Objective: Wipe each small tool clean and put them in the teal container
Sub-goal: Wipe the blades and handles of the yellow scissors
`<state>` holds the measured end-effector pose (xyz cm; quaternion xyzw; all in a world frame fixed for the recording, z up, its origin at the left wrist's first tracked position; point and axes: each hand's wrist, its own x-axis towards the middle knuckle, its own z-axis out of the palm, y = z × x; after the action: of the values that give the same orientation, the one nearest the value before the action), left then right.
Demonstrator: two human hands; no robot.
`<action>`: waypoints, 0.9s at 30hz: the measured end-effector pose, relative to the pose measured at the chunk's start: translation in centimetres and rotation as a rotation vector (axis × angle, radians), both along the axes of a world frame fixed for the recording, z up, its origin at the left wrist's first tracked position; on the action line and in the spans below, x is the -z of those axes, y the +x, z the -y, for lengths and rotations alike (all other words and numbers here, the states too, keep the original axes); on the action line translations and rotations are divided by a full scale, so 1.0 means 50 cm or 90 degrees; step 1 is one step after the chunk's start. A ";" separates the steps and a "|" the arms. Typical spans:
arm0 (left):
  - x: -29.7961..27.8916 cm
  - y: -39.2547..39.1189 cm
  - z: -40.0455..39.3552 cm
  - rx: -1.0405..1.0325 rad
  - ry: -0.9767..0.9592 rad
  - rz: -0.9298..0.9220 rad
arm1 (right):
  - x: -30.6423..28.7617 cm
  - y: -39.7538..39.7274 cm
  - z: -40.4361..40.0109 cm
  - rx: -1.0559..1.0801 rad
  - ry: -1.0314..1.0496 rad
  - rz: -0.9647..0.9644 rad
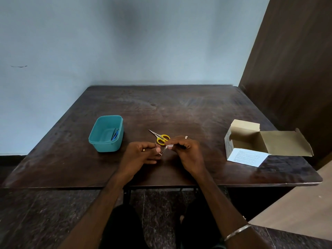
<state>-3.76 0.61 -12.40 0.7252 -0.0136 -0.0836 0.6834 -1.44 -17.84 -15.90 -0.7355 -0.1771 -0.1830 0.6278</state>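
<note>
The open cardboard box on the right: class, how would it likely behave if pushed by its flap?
The cardboard box looks empty, so probably light and apt to slide. Its flap is thin card, likely to bend rather than move the box.

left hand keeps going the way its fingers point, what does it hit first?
Likely the right hand: the left hand points right, across the small metal tool both hold. The yellow scissors lie just beyond; depth is unclear.

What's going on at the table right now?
A person holds a small metal tool in the left hand and rubs it with a white wipe pinched in the right hand. Yellow-handled scissors lie on the table, not yet stowed. The teal container already holds a blue tool.
</note>
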 end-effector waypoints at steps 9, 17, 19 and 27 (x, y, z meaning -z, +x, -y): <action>-0.036 0.008 0.001 0.103 0.165 0.008 | -0.005 -0.005 -0.005 -0.060 0.050 -0.027; -0.048 0.013 0.005 0.131 0.217 0.020 | -0.001 -0.004 -0.006 -0.073 0.110 -0.060; -0.049 0.012 0.005 0.130 0.241 0.030 | -0.003 -0.005 -0.006 -0.070 0.115 -0.066; -0.069 0.009 0.000 0.084 0.344 0.081 | -0.021 -0.013 -0.001 -0.047 0.161 -0.091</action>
<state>-3.30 0.62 -8.94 0.8823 -0.0810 -0.0829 0.4561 -2.11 -17.79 -14.84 -0.6548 -0.1347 -0.1278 0.7326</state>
